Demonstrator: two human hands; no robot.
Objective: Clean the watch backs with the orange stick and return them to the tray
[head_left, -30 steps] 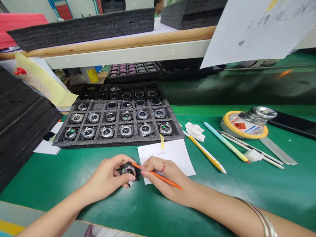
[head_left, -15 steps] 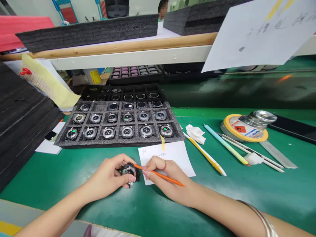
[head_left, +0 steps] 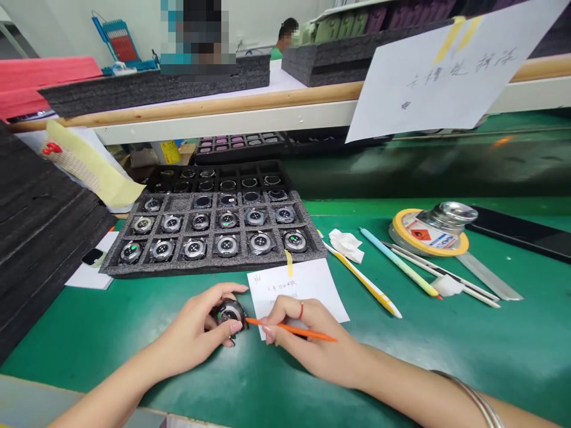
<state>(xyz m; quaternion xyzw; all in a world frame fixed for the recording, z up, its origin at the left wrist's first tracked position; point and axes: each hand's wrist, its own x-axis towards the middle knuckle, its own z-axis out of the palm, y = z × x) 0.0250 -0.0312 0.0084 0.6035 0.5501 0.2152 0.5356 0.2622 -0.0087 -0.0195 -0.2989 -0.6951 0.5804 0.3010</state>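
1. While the left hand (head_left: 196, 333) is closed around a round black watch (head_left: 229, 314), its thumb presses on the back of the case and its index finger reaches out past the far side. The watch is tilted, back facing up, near the middle of the near edge of the desk (head_left: 250, 386).
2. Pinched in the right hand (head_left: 316, 342) is a slim orange stick (head_left: 303, 331), fingers together on it, its point at the right side of the watch. Whether the point touches the case I cannot tell. A red ring (head_left: 301, 309) sits on one finger, and silver bangles (head_left: 473, 392) circle the forearm.
3. Beyond the hands, in the left half of the desk, lies a grey foam tray (head_left: 178, 269) with more watches in its compartments, many with their backs up.
4. Between the tray and the right hand is a sheet of paper (head_left: 312, 291) with handwriting, a strip of yellow tape (head_left: 289, 264) at its far edge.
5. Toward the right edge of the desk come a crumpled tissue (head_left: 347, 245), a white and yellow stick (head_left: 366, 282), a blue and yellow pen (head_left: 401, 263), and a tape roll (head_left: 461, 245) with a metal-topped container (head_left: 455, 214) on it. A flat black device (head_left: 526, 232) lies beyond the roll.
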